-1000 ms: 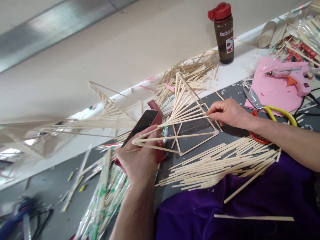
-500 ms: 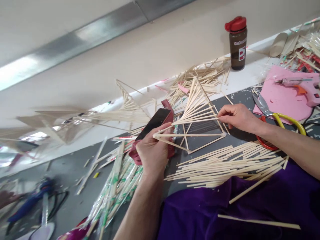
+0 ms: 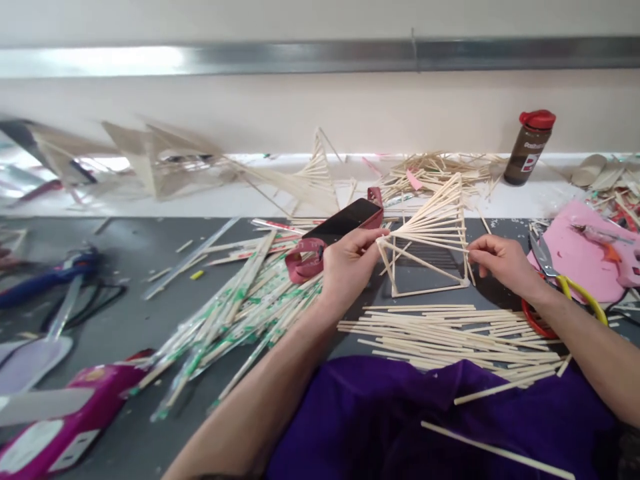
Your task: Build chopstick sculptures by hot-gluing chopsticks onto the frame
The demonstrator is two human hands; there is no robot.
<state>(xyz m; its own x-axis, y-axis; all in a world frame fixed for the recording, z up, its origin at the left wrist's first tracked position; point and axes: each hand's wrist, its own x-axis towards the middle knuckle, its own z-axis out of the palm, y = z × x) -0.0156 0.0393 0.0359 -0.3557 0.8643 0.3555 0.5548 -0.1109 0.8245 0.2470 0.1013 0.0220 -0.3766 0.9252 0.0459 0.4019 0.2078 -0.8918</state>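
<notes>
The stick frame (image 3: 430, 230), a fan of thin wooden sticks glued over an open square, stands on the grey table (image 3: 125, 320) in front of the person, just on the far side of the loose sticks (image 3: 450, 333). The left hand (image 3: 350, 263) pinches its left corner, where the fanned sticks meet, between thumb and fingertips. The right hand (image 3: 500, 263) pinches the right edge, its other fingers curled in.

The joints look slight, so a light grip at corners and crossings seems wiser than pressure mid-span, where a stick would bow. With the base flat on the table, the 2 hands need only steady it, not carry it. The phone (image 3: 350, 220) lies just beyond the left hand and the scissors (image 3: 575, 300) lie near the right wrist, so any turning of the frame is best done in place.
</notes>
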